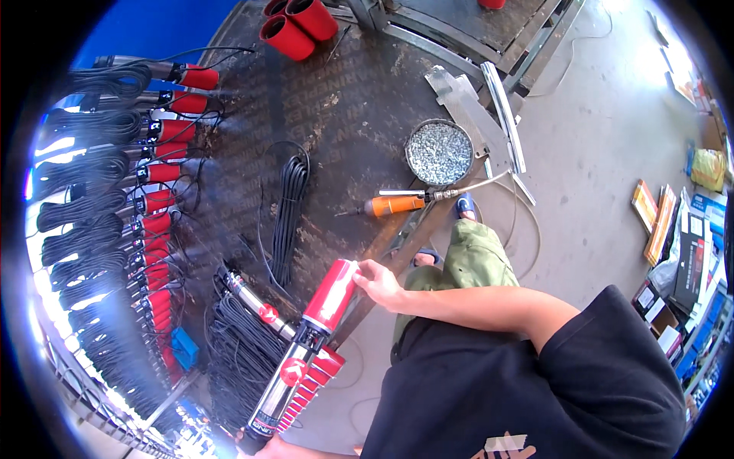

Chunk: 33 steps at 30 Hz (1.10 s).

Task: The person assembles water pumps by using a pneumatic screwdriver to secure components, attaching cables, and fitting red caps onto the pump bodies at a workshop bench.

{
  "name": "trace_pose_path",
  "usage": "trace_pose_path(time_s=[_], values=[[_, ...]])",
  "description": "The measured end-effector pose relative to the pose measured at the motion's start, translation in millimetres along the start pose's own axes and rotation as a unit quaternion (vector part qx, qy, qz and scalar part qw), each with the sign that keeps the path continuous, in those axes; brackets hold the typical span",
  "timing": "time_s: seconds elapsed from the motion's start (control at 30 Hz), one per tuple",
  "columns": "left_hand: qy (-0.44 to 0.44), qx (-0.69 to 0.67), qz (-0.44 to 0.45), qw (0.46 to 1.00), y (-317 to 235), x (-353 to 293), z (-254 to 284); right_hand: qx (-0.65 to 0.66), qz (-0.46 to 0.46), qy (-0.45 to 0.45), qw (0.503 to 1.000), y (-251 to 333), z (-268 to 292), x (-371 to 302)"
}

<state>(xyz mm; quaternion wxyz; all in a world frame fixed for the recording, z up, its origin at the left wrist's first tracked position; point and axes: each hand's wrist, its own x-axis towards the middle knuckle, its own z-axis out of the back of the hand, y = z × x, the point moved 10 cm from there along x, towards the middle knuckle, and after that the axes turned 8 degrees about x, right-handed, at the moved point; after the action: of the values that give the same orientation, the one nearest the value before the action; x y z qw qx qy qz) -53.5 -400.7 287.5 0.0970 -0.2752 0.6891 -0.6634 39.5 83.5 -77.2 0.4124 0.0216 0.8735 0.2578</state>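
Note:
A long pump (294,371), with a shiny steel body, black middle joint and red end piece, slants across in front of me. At its red end, the fingers of my right hand (380,286) grip the rim. My left hand (269,448), partly cut off by the lower edge, is closed on the dark lower end. Beneath and beside it lie a similar steel pump (254,297), a heap of coiled black cable (243,344) and a stack of red parts (319,375).
A dark workbench (344,99) bears a cable coil (290,206), an orange air screwdriver (394,205) with a hose, a round tin of small metal pieces (440,153) and red cups (287,38). Red-ended pumps with cables (160,172) line the left. Boxes (692,252) stand far right.

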Motion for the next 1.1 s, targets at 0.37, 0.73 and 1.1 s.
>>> trace_pose_path(time_s=[0.37, 0.73, 1.1], values=[[0.024, -0.014, -0.01, 1.0, -4, -14, 30, -0.093, -0.195, 0.066, 0.974, -35, -17, -35], [0.097, -0.136, -0.107, 0.98, -109, -122, -175, -0.077, -0.379, 0.014, 0.922, -11, 18, -48], [0.691, -0.102, -0.225, 0.68, -198, -313, -340, 0.0, -0.38, 0.019, 0.925, -8, 4, -59]])
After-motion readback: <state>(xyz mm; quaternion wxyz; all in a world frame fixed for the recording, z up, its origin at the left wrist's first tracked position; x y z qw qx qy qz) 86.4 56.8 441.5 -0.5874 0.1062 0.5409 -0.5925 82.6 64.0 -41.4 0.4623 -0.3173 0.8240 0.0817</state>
